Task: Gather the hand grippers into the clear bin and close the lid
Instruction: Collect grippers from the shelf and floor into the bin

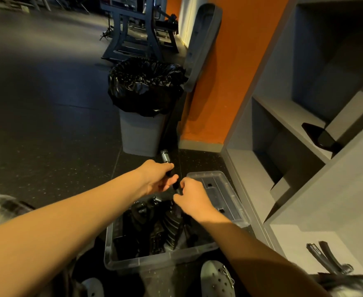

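Two hands hold one hand gripper (175, 185) just above the twelve o'clock end of the clear bin (110, 243). The left hand (158, 179) curls round one black handle and the right hand (192, 196) grips the other. Its spring (165, 157) points to twelve o'clock. Other grippers (152, 224) lie inside the bin. The lid (225, 189) lies off, at the bin's two o'clock. Assessment: light, rigid, spring stiff. Hold it by the handles, not the coil. A spare gripper (326, 262) rests on the shelf (294, 239) at four o'clock.

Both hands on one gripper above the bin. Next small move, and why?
Probably lower the hand gripper into the clear bin and release: the left hand and right hand both hold it just above the open bin, where others already lie. The lid lies beside it, off.
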